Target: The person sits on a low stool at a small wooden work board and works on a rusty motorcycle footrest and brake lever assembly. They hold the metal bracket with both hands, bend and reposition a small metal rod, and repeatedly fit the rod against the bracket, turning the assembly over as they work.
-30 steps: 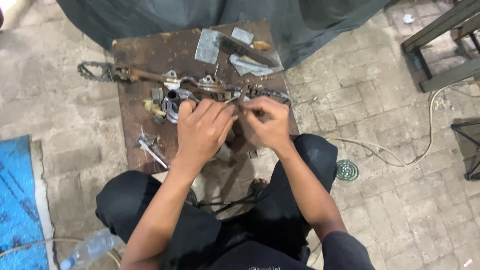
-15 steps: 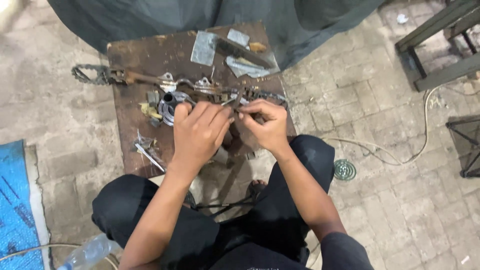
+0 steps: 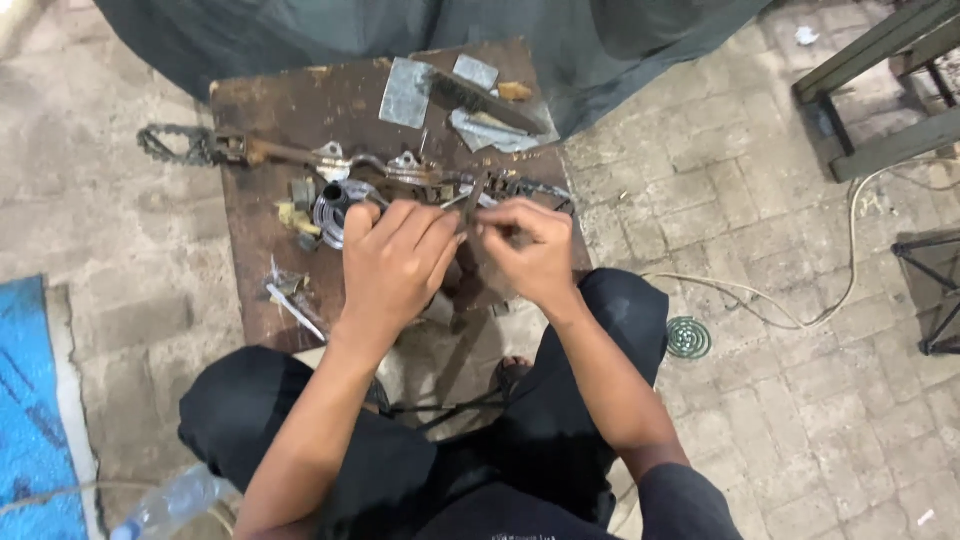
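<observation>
A small metal part (image 3: 468, 203), thin and dark, sits pinched between the two hands above the near half of the counter (image 3: 260, 120). The left hand (image 3: 392, 260) is curled with its fingers bent down over the part, and the right hand (image 3: 530, 252) is closed, fingertips meeting the left's around it; how much of the part each grips cannot be made out. Nearest the camera are the person's knees in black trousers, a clear plastic bottle (image 3: 165, 505) lying by the left knee, and a blue mat (image 3: 30, 420) on the paved floor (image 3: 800, 420). The counter is a low, rusty brown slab. On it, left of the hands, lies a wrench (image 3: 295, 308); beyond them a long lever with a chain (image 3: 180, 145) runs across. Farther back rest grey metal plates (image 3: 405, 93) and a file (image 3: 485, 100). A dark tarpaulin (image 3: 330, 30) hangs behind. To the right, a pale cable (image 3: 780, 300) trails past a round drain cover (image 3: 689, 337).
</observation>
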